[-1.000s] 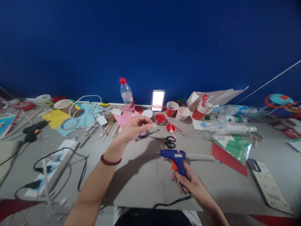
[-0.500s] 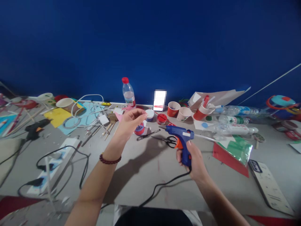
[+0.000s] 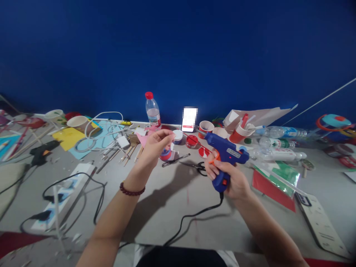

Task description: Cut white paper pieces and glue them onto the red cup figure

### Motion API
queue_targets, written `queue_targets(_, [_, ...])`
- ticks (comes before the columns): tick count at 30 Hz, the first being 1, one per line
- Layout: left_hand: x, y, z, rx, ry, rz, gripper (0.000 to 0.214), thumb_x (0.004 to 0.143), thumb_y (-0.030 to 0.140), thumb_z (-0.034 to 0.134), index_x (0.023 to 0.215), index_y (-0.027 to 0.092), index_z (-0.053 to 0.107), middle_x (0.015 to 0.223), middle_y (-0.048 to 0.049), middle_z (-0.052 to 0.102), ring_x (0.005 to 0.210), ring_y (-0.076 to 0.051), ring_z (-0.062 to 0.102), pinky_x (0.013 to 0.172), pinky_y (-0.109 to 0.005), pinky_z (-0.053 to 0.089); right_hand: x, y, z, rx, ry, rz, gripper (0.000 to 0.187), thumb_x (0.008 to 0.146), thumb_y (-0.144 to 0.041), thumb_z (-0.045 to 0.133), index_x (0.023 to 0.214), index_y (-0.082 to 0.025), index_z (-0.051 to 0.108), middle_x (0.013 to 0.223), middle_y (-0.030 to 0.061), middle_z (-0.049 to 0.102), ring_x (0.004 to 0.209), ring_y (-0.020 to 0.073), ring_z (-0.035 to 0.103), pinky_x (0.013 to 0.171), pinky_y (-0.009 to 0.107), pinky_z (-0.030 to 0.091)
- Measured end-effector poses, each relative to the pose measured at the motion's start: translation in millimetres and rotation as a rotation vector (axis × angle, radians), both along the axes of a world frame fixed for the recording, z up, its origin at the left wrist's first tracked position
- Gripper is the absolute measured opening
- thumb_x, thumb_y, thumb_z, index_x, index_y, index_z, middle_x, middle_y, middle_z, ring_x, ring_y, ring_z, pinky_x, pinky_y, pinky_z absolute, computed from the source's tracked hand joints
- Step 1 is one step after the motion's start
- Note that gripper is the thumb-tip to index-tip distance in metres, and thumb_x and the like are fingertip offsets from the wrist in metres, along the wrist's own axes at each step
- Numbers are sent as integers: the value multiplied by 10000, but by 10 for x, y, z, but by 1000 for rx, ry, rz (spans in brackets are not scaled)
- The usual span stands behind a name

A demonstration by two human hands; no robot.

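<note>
My right hand (image 3: 236,180) is wrapped round the handle of a blue hot glue gun (image 3: 226,150), with fingers at its orange trigger. The gun is held above the table, its nozzle tilted up and to the left. A black cable (image 3: 191,216) runs from its handle toward my body. My left hand (image 3: 155,146) is raised with thumb and fingertips pinched together; anything between them is too small to make out. Behind that hand is a partly hidden red-and-blue jar (image 3: 165,155). Between my hands lie a black pen (image 3: 175,160) and black scissors (image 3: 200,169).
A red-capped bottle (image 3: 152,111), a lit phone (image 3: 189,120), paint pots (image 3: 191,141) and paper cups (image 3: 206,128) stand along the blue wall. Plastic bottles (image 3: 280,153) lie right. A power strip (image 3: 69,193), a second glue gun (image 3: 41,150) and white cables (image 3: 104,126) are left.
My right hand has turned the glue gun, so its nozzle now points more upward and its back end lies further right. My left hand has barely moved.
</note>
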State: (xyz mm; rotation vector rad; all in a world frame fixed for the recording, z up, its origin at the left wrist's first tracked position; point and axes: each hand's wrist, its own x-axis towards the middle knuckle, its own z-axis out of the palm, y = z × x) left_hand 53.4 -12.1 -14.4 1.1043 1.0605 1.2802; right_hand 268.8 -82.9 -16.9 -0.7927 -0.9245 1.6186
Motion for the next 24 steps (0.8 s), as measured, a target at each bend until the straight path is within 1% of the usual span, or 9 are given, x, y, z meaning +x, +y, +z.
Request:
queue_targets(3, [60,-17,11,-45,-27,14,208,626,302,773,710,161,646,581,39,552,470,-43,427,455,-186,322,-16,28,-51,-10,-111,29,246,734,-331,711,852,-201,537,603,-33,470,517,127,424,509,280,338])
queue_targets(6, [114,-31,-8,-61,-25,15,221,606,309,775,707,162,643,602,33,567,475,-46,436,457,-194,324,-2,36,-147,24,-212,21,274,758,-393,706,889,-200,563,604,-27,500,530,134,444,535,287,372])
queue_targets(10, [183,-60,-32,-58,-10,22,192,621,301,756,693,168,637,606,35,556,465,-40,396,442,-205,290,42,38,-245,95,-254,39,284,814,-463,659,800,-193,571,551,-29,499,522,130,465,538,278,388])
queue_targets(12, [215,-84,-27,-62,0,13,158,634,282,740,670,172,632,590,40,536,458,-38,369,436,-209,275,49,37,-268,100,-264,62,302,825,-472,650,766,-189,563,541,-27,510,516,125,478,538,272,397])
queue_targets(18, [253,-126,-39,-75,-11,-9,141,684,294,735,710,183,651,623,32,564,462,-38,391,433,-206,288,9,16,-267,13,-283,78,379,768,-539,677,779,-179,558,507,-35,490,464,128,473,475,271,401])
queue_targets(24, [255,-130,-55,-86,-18,-25,164,672,303,755,718,181,656,609,34,566,451,-37,392,421,-202,281,-5,2,-230,-2,-273,51,387,731,-548,692,742,-188,550,486,-38,480,444,126,463,462,276,414])
